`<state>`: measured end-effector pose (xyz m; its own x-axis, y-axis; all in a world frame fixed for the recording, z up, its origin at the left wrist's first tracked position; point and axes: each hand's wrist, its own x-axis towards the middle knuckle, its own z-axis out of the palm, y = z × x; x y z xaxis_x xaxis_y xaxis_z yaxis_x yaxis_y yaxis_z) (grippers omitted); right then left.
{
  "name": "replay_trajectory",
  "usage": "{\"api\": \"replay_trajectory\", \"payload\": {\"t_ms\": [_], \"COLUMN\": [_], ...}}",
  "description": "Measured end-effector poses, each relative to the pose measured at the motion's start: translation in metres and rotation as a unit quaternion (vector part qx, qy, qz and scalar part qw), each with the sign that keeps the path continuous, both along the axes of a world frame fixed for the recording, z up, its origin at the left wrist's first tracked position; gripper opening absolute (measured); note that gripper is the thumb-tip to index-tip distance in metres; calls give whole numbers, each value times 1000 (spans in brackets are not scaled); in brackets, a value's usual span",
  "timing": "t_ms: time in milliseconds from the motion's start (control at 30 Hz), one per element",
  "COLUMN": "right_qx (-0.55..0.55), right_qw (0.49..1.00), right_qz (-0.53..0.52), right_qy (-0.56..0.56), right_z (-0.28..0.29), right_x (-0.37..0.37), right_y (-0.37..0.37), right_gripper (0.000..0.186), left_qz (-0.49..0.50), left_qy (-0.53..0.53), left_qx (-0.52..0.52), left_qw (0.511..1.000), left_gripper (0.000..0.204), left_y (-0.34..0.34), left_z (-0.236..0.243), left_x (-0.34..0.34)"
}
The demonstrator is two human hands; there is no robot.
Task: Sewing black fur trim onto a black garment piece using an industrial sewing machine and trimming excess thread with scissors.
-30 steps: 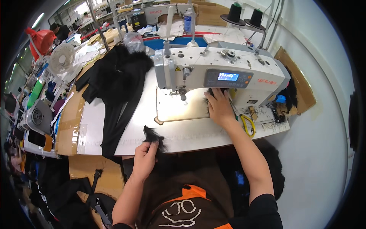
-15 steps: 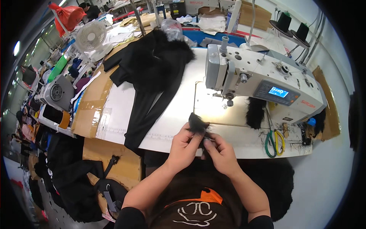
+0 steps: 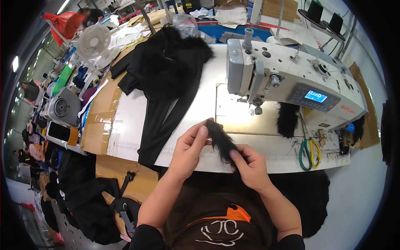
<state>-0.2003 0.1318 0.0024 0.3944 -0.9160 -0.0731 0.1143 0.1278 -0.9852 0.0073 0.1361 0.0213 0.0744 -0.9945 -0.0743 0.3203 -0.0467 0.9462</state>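
Observation:
A narrow strip of black fur (image 3: 222,141) stretches between my two hands above the table's front edge. My left hand (image 3: 189,146) pinches its upper left end between thumb and fingers. Around the lower right end, my right hand (image 3: 249,166) is closed, its thumb on top. Just beyond stands a white sewing machine (image 3: 283,79) with a lit screen; its needle area is apart from the strip. A black garment with fur trim (image 3: 166,71) lies on the table to the left of the machine.
Green-handled scissors (image 3: 305,155) and a yellow-handled pair (image 3: 315,153) lie right of my hands, near another black fur piece (image 3: 287,120). A cardboard sheet (image 3: 98,129) covers the table's left side. A white fan (image 3: 93,41) stands at the back left. Dark garments (image 3: 85,200) are piled lower left.
My hands have moved apart, and the fur strip that was bunched between them is now stretched out lengthwise. The view has shifted slightly.

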Motion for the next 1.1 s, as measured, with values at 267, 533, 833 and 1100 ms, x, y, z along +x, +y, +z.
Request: {"api": "replay_trajectory", "payload": {"t_ms": [267,533,833,1100], "right_qx": [-20,149,192,80], "right_qw": [997,987,905,980], "right_qz": [13,-53,-61,-126], "right_qy": [74,-40,-376,-134], "right_z": [12,22,-2,1], "right_x": [-21,-87,-56,-30], "right_y": [-11,-17,-17,-33], "right_gripper": [30,21,31,23], "left_qz": [59,88,55,-5], "left_qy": [93,88,-23,-211], "left_qx": [-65,-76,-68,-51], "left_qw": [992,989,996,976], "left_gripper": [27,27,28,26], "left_y": [-15,-7,14,20], "left_z": [-4,-18,-22,-20], "left_x": [6,30,22,23]}}
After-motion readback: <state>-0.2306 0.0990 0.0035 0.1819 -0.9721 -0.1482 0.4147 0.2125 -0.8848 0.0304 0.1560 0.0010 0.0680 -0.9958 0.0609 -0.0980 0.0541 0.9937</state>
